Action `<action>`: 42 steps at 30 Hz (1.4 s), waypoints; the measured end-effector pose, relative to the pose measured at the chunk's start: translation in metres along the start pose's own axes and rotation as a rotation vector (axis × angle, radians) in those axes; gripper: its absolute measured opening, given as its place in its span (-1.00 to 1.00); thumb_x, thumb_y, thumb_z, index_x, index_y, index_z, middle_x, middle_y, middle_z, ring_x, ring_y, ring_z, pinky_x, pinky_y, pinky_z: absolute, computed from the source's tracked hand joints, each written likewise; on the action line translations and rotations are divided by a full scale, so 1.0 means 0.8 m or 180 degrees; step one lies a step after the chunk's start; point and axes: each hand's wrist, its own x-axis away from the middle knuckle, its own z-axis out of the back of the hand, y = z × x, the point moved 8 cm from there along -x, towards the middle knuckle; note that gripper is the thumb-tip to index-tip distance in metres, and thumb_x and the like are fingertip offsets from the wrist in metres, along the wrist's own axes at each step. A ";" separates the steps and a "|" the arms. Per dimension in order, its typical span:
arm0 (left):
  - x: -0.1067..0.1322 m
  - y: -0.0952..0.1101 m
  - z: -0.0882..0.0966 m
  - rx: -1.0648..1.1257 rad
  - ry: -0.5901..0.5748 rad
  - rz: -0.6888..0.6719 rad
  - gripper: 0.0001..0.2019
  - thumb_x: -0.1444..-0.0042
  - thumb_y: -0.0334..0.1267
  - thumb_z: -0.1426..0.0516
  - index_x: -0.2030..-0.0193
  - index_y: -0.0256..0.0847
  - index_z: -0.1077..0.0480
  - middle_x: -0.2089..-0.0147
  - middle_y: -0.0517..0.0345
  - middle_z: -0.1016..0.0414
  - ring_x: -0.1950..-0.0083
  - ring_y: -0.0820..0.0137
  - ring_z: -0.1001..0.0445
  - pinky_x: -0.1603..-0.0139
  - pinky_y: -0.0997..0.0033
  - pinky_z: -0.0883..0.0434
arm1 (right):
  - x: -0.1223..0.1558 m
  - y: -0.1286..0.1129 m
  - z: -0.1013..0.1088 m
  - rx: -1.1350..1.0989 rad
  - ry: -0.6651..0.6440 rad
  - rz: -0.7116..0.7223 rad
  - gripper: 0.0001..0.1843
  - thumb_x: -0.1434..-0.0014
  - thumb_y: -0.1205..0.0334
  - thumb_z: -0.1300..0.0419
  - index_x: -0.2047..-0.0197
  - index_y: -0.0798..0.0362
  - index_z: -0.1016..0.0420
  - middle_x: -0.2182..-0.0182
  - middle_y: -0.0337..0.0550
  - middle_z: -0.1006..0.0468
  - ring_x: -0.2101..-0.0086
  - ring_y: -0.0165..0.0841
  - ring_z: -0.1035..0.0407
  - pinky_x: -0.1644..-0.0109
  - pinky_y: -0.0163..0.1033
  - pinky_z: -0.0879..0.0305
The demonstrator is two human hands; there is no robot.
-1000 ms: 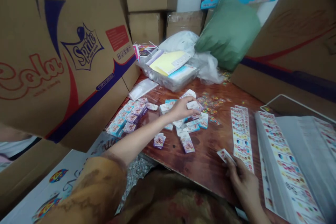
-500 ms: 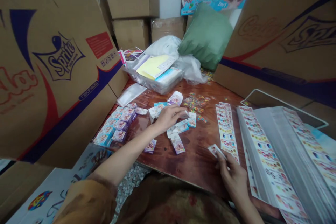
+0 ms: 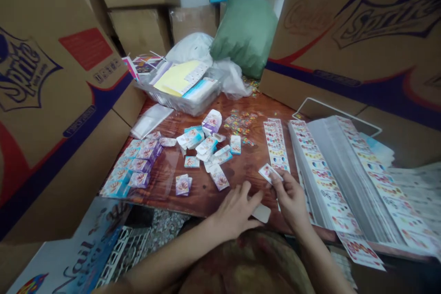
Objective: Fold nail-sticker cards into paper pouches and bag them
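Note:
Near the table's front edge, my left hand point(image 3: 237, 211) has its thumb and forefinger at a small plain pale card or flat box point(image 3: 262, 213); its printed side, if any, does not show. To its right, my right hand point(image 3: 290, 195) pinches a small printed card point(image 3: 266, 172) between thumb and fingers. Ahead of my left hand lie loose small cartons, among them a white-and-purple carton point(image 3: 219, 177) and a little purple carton point(image 3: 182, 185). An open purple-and-white carton point(image 3: 211, 122) sits behind these, beside several blue-and-white cartons point(image 3: 206, 147).
Rows of small cartons point(image 3: 139, 165) stand at the left. Tiny colourful pieces point(image 3: 237, 121) are scattered mid-table. Sticker strips point(image 3: 275, 142) and tall sticker stacks point(image 3: 320, 170) lie at right. A clear tray point(image 3: 193, 103) with papers is behind. Large cardboard boxes point(image 3: 320, 46) flank the table point(image 3: 241, 165).
My left hand has come back from the loose cartons to the table's front edge, beside my right hand. My right hand still holds its printed card. The view has shifted right and down.

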 end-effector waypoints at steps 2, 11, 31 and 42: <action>-0.001 -0.004 -0.009 0.0253 -0.0321 -0.0069 -0.22 0.00 -0.04 -0.25 -0.31 -0.13 -0.02 -0.24 -0.21 -0.14 -0.07 0.07 -0.40 0.03 0.16 -0.42 | 0.004 0.009 0.007 -0.0074 -0.0015 -0.0105 -0.62 -0.11 -0.11 -0.19 0.26 0.06 -0.39 0.61 -0.31 -0.38 0.65 -0.50 -0.14 0.59 -0.36 -0.08; -0.020 0.015 -0.018 0.0033 -0.0577 -0.0157 -0.53 -0.05 -0.18 -0.24 -0.08 -0.24 -0.25 -0.04 -0.11 -0.31 -0.06 0.07 -0.33 0.01 0.11 -0.38 | 0.032 0.030 0.045 -0.0174 0.0179 -0.0586 -0.62 -0.05 -0.08 -0.26 0.26 0.06 -0.40 0.63 -0.31 -0.41 0.62 -0.49 -0.22 0.56 -0.38 -0.14; 0.004 -0.035 -0.020 0.1535 0.0337 0.0873 -0.61 -0.11 -0.21 -0.16 -0.09 -0.12 -0.23 -0.03 0.04 -0.45 -0.05 0.23 -0.42 -0.06 0.20 -0.38 | 0.019 -0.003 -0.020 0.2709 -0.2153 0.0568 -0.67 -0.25 0.14 0.04 0.19 0.00 -0.53 0.36 -0.03 -0.64 0.36 -0.18 -0.53 0.34 -0.25 -0.27; 0.023 -0.077 -0.023 0.2752 0.0655 0.1881 -0.75 -0.20 -0.09 -0.05 0.08 -0.18 -0.31 0.15 0.10 -0.51 0.16 0.34 -0.48 0.13 0.36 -0.37 | -0.043 -0.025 -0.077 0.1984 -0.2219 0.0702 -0.70 -0.29 -0.01 0.03 0.20 0.01 -0.39 0.38 -0.17 -0.55 0.39 -0.33 -0.43 0.32 -0.30 -0.27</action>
